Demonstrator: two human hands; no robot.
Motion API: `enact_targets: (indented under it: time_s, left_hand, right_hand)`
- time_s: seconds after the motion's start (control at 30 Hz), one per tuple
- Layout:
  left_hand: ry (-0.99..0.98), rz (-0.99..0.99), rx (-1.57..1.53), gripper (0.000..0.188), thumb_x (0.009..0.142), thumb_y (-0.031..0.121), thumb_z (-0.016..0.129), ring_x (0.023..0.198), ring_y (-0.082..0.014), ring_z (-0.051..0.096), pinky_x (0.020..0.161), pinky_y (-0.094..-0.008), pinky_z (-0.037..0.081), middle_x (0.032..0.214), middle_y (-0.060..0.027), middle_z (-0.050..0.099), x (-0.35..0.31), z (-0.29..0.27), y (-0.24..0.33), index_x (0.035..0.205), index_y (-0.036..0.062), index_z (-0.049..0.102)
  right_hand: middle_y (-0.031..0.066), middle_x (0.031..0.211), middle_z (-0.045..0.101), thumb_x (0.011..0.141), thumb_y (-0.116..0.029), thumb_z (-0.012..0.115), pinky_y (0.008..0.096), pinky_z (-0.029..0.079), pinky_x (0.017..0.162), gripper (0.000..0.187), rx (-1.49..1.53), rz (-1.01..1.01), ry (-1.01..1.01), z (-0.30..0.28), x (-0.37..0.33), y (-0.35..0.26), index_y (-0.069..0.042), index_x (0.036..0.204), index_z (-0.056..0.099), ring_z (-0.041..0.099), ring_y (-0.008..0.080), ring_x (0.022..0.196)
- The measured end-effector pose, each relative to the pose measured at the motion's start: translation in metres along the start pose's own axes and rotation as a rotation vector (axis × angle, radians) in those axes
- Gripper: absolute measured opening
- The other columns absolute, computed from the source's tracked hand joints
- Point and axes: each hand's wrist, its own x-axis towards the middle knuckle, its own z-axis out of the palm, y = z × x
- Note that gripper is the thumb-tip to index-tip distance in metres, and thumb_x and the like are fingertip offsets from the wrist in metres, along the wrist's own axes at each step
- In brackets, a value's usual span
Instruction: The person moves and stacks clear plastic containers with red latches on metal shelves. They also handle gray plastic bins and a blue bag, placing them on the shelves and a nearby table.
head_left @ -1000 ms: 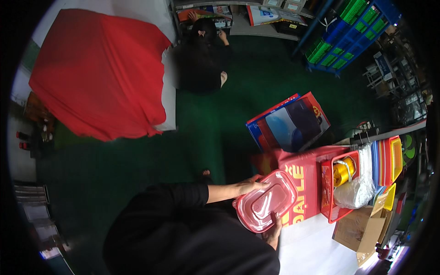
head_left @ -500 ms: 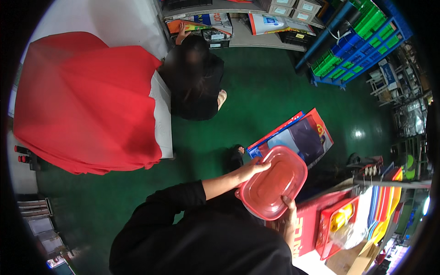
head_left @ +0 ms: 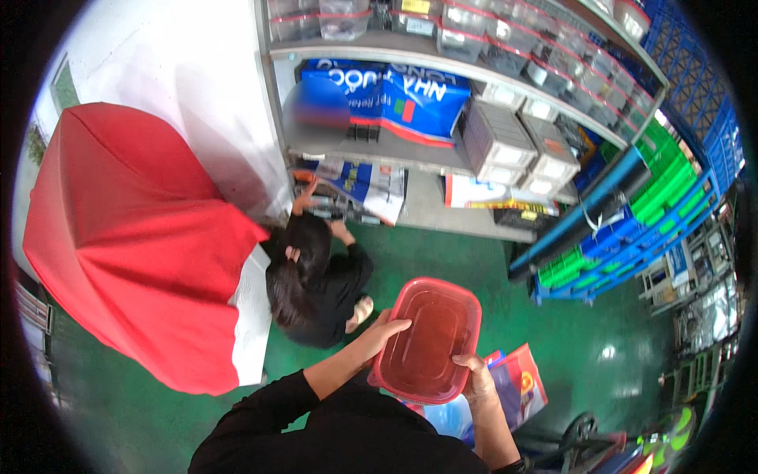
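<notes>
Between my two hands is a plastic food container with a translucent red lid [head_left: 433,340], held up in front of my body. My left hand [head_left: 382,338] grips its left edge, thumb lying on top of the lid. On the lower right edge, my right hand [head_left: 477,378] holds on with its thumb pressed over the rim. The fingers under the container are hidden. Below it, a printed plastic sheet in red, blue and white [head_left: 527,381] lies on the green floor, partly covered by the container and my right arm.
A person in black [head_left: 320,276] crouches ahead on the left, reaching into a low shelf. Shelving [head_left: 379,144] holds lidded clear boxes and grey boxes [head_left: 497,134]. At left stands something draped in red cloth [head_left: 150,261]. A blue rack with green crates [head_left: 663,182] is at right.
My view has tilted up toward the shelves. The container now sits further left in view and more upright, still in both hands. The crouching person's second hand now shows at the shelf.
</notes>
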Motion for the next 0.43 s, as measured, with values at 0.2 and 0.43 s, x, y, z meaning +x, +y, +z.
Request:
enact_targets:
  time_s: [0.2,0.43]
  left_hand:
    - [-0.037,0.147,0.045,0.065,0.087,0.022,0.055,0.123,-0.0236,0.039,0.101,-0.036,0.034,0.133,-0.0146,0.037,0.107,-0.008,0.097,0.139,0.0021,0.022]
    - [-0.096,0.179,-0.022,0.069,0.083,0.022,0.058,0.12,-0.0186,0.042,0.1,-0.0347,0.036,0.133,-0.0105,0.041,0.212,0.002,0.26,0.14,0.0054,0.024]
  right_hand:
    - [0.0157,0.122,0.052,0.067,-0.011,0.06,0.0395,0.041,0.096,0.066,-0.11,-0.056,-0.092,0.022,0.132,-0.108,0.004,0.128,0.04,0.053,0.0279,0.109]
    - [0.0161,0.127,0.049,0.067,-0.015,0.063,0.0387,0.04,0.099,0.069,-0.157,-0.044,-0.301,0.092,0.258,-0.266,0.003,0.13,0.039,0.05,0.0299,0.114]
